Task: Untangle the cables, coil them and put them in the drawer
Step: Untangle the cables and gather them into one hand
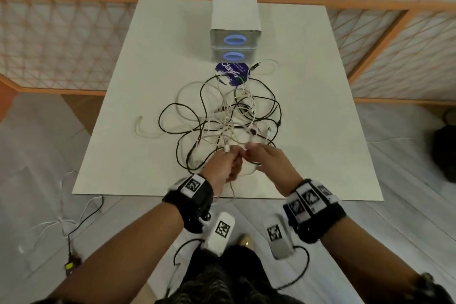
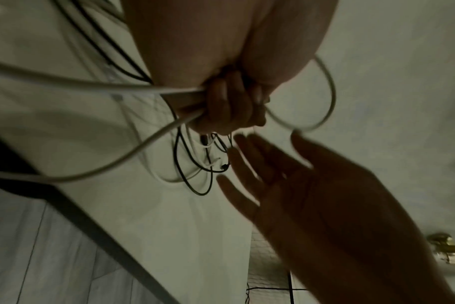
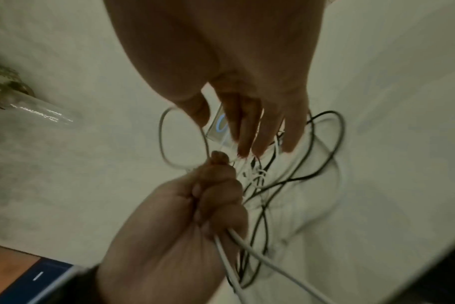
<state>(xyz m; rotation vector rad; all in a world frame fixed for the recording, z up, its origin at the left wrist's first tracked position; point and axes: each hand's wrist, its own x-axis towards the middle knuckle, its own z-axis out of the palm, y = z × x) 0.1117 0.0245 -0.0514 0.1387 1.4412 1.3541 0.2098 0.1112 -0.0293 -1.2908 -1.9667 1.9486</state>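
A tangle of black and white cables (image 1: 229, 111) lies in the middle of the white table top (image 1: 148, 81). Behind it stands a white drawer unit (image 1: 232, 42) with two shut drawers, each with a blue ring handle. My left hand (image 1: 225, 163) (image 2: 229, 107) (image 3: 213, 197) is a fist gripping strands of a white cable (image 2: 327, 92) at the tangle's near edge; a loop of it sticks out past the fingers. My right hand (image 1: 256, 153) (image 2: 299, 174) (image 3: 252, 127) hovers just right of the left, fingers straight and spread, holding nothing.
A round blue label (image 1: 232, 71) lies under the cables in front of the drawers. An orange rail with netting (image 1: 61, 39) surrounds the table. Loose cables (image 1: 66, 217) lie on the floor at left, and a dark bag (image 1: 444, 150) sits at right.
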